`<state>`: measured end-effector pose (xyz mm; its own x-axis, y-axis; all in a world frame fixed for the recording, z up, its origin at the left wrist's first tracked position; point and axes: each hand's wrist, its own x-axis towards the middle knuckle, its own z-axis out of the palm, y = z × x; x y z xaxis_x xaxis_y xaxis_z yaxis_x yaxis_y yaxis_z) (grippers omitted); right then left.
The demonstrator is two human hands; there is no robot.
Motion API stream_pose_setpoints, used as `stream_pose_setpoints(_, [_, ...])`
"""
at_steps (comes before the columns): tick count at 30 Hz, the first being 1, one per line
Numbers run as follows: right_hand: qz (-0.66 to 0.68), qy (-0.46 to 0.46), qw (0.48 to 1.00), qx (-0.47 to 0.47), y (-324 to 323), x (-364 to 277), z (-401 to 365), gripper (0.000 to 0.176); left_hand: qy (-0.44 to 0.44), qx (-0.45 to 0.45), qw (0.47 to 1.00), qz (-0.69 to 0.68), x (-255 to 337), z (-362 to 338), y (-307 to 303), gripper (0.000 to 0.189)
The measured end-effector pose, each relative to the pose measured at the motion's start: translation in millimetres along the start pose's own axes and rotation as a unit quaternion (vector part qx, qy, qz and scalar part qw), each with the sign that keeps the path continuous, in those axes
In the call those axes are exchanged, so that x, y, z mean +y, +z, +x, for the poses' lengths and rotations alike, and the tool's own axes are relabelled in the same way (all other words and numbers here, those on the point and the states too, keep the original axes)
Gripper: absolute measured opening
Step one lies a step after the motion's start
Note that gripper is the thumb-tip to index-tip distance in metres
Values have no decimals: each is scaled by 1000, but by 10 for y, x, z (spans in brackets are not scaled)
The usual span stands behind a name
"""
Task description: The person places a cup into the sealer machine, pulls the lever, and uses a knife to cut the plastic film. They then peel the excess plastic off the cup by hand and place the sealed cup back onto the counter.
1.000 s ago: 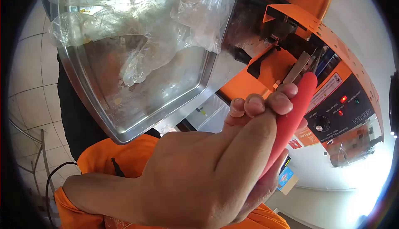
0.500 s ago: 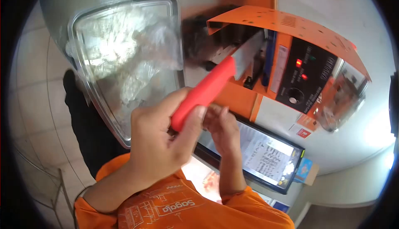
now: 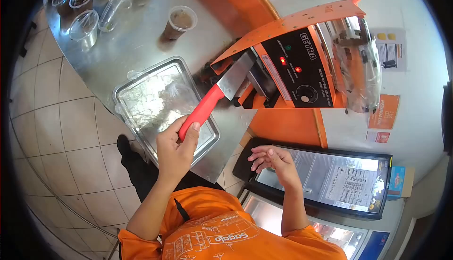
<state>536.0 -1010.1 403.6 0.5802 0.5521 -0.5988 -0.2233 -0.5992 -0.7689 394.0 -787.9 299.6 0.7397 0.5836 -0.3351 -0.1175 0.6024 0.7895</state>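
My left hand (image 3: 178, 146) grips a knife by its red handle (image 3: 202, 111), thumb along the top. The broad metal blade (image 3: 236, 76) points up and right, its tip overlapping the front opening of an orange cup sealing machine (image 3: 302, 66). Two red lamps glow on the machine's black panel. Apart from it, my right hand (image 3: 276, 161) is raised in front of a glass-door fridge (image 3: 325, 175), fingers apart and a little bent, nothing in them. Below the knife lies a clear lidded tray (image 3: 123, 90) with crumpled clear plastic.
A metal counter (image 3: 146, 40) carries a filled plastic cup (image 3: 179, 23) and, at the far left, several more clear cups (image 3: 84, 26). A roll of clear film (image 3: 351, 66) sits on the machine's right side. Tiled floor (image 3: 75, 132) lies left of the counter.
The view has widened and shifted, bringing the cups into sight. My right hand has moved away from my left hand to the right. The knife stays in my left hand.
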Motion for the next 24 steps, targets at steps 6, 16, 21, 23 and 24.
stream_pose_setpoints(6, [11, -4, 1000, 27, -139, 73, -92, 45, 22, 12, 999, 26, -78, -18, 12, 31])
stream_pose_setpoints(16, [34, -6, 999, 11, 92, 326, 105, 39, -4, 13, 1000, 24, -208, 12, -139, 31])
stream_pose_setpoints(21, [48, -62, 995, -54, 914, 301, 751, 48, -2, 11, 1000, -8, -200, 35, -167, 29])
stream_pose_setpoints(23, [141, -86, 982, -93, 1183, 294, 919, 60, 12, 28, 998, -62, -222, 16, -146, 27])
stream_pose_setpoints(24, [173, -90, 978, -74, 1300, 300, 971, 69, 32, 23, 999, -21, -184, 0, -171, 24])
